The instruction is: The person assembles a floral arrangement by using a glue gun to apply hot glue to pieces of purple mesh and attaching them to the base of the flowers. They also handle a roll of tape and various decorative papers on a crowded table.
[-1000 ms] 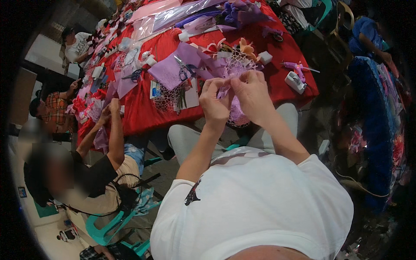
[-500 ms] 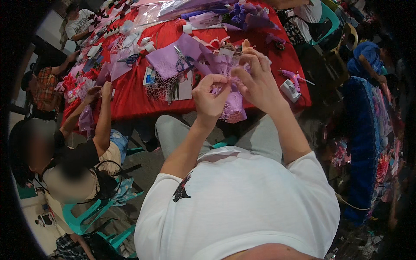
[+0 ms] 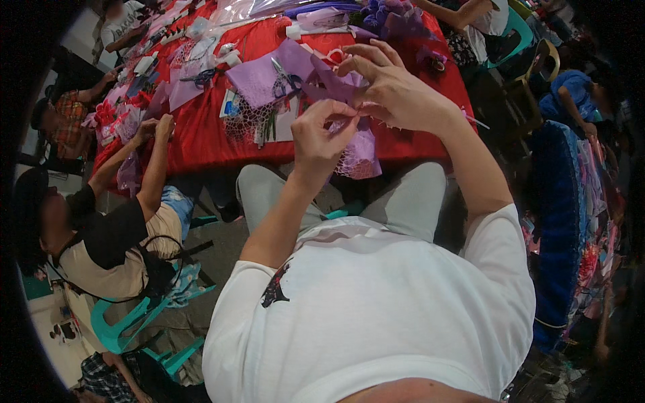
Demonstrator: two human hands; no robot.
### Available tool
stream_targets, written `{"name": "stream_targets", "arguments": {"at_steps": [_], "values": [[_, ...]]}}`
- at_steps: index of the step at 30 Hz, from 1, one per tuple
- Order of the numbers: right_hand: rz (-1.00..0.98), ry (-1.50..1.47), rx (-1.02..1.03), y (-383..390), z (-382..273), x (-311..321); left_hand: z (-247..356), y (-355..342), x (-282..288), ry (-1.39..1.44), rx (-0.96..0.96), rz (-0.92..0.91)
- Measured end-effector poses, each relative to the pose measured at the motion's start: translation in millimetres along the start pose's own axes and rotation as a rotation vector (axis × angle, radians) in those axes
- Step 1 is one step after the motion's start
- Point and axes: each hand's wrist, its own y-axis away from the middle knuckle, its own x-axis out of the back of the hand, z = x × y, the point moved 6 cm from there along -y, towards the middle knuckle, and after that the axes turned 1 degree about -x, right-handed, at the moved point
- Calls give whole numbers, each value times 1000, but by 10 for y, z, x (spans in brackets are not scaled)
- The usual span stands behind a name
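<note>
Our left hand [image 3: 324,134] pinches thumb to forefinger close against our right hand [image 3: 400,87], its fingers loosely bent; we cannot tell what either grips. The purple mesh wrap [image 3: 361,153] lies just below both, overhanging the surface's [image 3: 208,151] near edge.

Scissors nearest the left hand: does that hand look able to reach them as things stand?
Probably yes: the scissors lie uncovered on a purple sheet near the left hand, though its pinch would need releasing.
</note>
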Motion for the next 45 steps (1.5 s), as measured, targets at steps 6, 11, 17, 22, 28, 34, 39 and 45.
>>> {"name": "stream_targets", "arguments": {"at_steps": [6, 11, 17, 22, 28, 34, 39, 45], "values": [[77, -64, 175, -81, -321, 521, 480, -5, 158, 81, 92, -100], [115, 59, 150, -163, -180, 532, 375, -165, 67, 63, 183, -54], [-52, 261, 97, -74, 525, -731, -858, -41, -242, -220, 123, 194], [-87, 323, 194, 151, 533, -1010, -1133, 176, -483, -442, 72, 169], [-73, 270, 267, 209, 560, -1287, -1463, 288, -619, -602, 107, 178], [-153, 305, 153, 236, 663, -1278, -1538, 293, -677, -490, 261, 122], [410, 128, -185, 558, 853, -279, -1662, 312, -629, -373, 408, 173], [802, 52, -941, 2123, 1297, -37, -1541, 237, -653, -340, 373, 162]]}}
